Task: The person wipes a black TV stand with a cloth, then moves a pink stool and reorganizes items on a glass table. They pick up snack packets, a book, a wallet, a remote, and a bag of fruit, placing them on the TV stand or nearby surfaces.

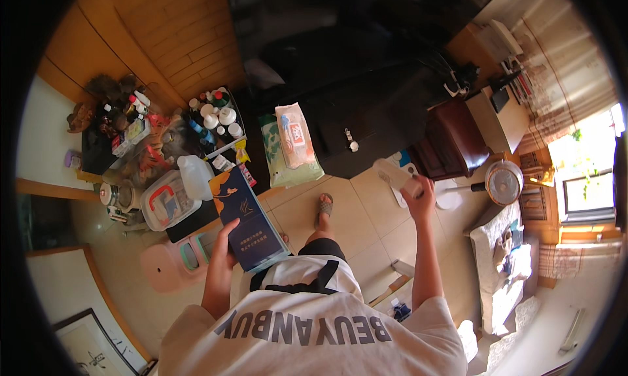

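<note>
My left hand [226, 246] grips a dark blue printed box [248, 221] with an orange pattern at one end; it bears writing. Out to the right, my right hand [420, 194] holds a pale, translucent cylinder [396, 176], perhaps a plastic cup or bottle, slightly blurred. Before me on the black cabinet top lie a pink pack of wipes [295, 136] and a green pack [271, 148] partly beneath it. A wristwatch [351, 140] rests farther right on the same dark surface [382, 121]. Just beyond the box stands a translucent plastic jug [195, 176].
At left are a lidded plastic container [168, 199] with a red handle, a tray of several bottles [216, 118] and a pink stool [169, 265]. A dark red leather seat [449, 140], a round fan [504, 176] and a sofa [495, 263] stand at right, over tiled floor [363, 229].
</note>
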`<state>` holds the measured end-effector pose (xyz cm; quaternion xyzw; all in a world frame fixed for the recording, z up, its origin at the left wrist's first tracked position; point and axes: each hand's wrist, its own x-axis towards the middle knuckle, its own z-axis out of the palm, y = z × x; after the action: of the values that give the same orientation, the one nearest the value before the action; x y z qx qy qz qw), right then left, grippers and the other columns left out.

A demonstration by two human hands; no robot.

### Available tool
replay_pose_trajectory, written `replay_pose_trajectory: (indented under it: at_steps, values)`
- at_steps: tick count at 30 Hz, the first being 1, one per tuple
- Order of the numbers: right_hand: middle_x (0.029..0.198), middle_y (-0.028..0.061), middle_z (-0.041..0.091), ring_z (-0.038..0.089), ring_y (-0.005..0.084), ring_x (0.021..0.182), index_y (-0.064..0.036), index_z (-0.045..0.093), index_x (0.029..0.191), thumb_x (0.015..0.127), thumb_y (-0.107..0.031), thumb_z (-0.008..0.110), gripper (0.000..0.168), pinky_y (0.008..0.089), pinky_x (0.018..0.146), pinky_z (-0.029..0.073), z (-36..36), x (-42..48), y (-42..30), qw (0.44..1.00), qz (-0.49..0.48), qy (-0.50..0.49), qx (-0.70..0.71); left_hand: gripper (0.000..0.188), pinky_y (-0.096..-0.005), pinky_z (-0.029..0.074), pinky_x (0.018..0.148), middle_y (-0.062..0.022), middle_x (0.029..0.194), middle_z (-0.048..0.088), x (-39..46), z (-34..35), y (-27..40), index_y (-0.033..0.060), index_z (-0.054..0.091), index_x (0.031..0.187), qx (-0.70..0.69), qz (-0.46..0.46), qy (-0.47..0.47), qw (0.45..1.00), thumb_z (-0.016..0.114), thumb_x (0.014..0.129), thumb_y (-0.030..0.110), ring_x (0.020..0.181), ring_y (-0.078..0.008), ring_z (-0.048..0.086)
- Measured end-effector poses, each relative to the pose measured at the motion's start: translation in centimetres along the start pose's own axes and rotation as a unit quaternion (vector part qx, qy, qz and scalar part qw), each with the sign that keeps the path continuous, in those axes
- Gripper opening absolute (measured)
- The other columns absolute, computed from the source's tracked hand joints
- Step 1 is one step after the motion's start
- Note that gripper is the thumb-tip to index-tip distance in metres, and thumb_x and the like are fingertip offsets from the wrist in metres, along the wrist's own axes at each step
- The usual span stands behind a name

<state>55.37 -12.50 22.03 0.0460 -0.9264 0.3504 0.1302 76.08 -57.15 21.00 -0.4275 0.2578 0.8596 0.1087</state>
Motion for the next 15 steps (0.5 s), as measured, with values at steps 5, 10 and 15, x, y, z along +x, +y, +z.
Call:
replay_pose_trajectory:
  at_steps: [5, 10, 15]
  values:
    - [0.098, 0.0079, 0.055, 0.058, 0.0292, 0.084, -0.011, 0.057, 0.101, 0.058, -0.015, 0.075, 0.046, 0.0369, 0.071, 0.049, 6.3, 14.7, -0.5, 0.993, -0.046, -0.102, -0.039, 0.041, -0.0375, 0.052, 0.074, -0.0125, 0.097, 0.061, 2.1, 4.5, -1.0, 0.0013, 0.052, 0.11, -0.059, 0.049, 0.025, 0.997, 0.061, 0.08, 0.026, 0.083, -0.0258, 0.062]
    - [0.097, 0.0072, 0.055, 0.058, 0.0289, 0.088, -0.013, 0.057, 0.101, 0.058, -0.014, 0.073, 0.046, 0.0372, 0.074, 0.049, 15.2, 25.9, 1.0, 0.967, -0.117, -0.215, -0.067, 0.041, -0.0389, 0.052, 0.075, -0.0137, 0.1, 0.06, 3.8, 10.4, -2.4, 0.0001, 0.051, 0.112, -0.102, 0.071, 0.062, 0.99, 0.06, 0.08, 0.025, 0.084, -0.0268, 0.062]
    - [0.096, 0.0058, 0.055, 0.058, 0.0278, 0.091, -0.014, 0.057, 0.099, 0.056, -0.013, 0.074, 0.047, 0.0372, 0.077, 0.048, 22.6, 31.7, 2.4, 0.93, -0.172, -0.302, -0.119, 0.044, -0.0401, 0.051, 0.077, -0.0155, 0.104, 0.06, 4.8, 15.0, -3.9, -0.0009, 0.05, 0.114, -0.157, 0.067, 0.108, 0.979, 0.06, 0.08, 0.025, 0.087, -0.0277, 0.061]
